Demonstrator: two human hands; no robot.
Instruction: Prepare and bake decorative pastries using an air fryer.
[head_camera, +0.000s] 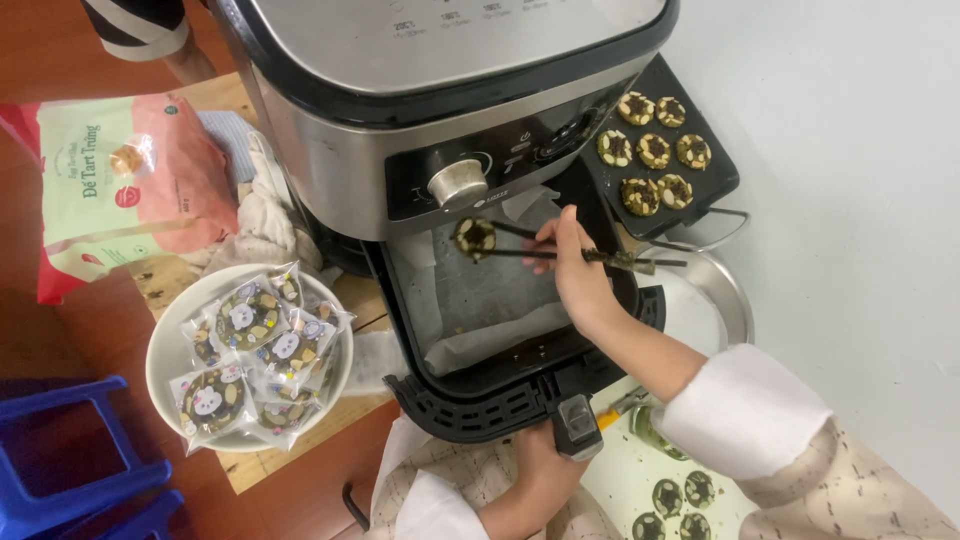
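1. At the far left stand two blue plastic stools (70, 460), cut by the lower frame edge, and above them lies one pink-and-green pouch (120, 185) on the wooden board.
2. Beside the pouch sits one white plate (165, 345) heaped with about six clear-wrapped cookies (250, 315); its right rim stands just beside the fryer basket, with only a narrow strip of board between.
3. One silver air fryer (400, 110) fills the upper middle, and its black basket (470, 400) is pulled out toward the person, lined with grey paper whose floor lies mostly bare.
4. The left hand (545, 460) is closed around the basket handle at the lower edge.
5. The right hand (575, 265) pinches one pair of dark tongs (580, 255), whose tips clamp a single round nut-studded cookie (475, 238) held above the rear left of the paper, under the fryer's knob.
6. Behind the hand, one black tray (715, 175) carries seven like cookies, tilted against the fryer's right side and over a round metal pan (725, 290).
7. At the lower right, four more dark cookies (670, 505) lie on a pale surface; beyond lies a plain white wall.
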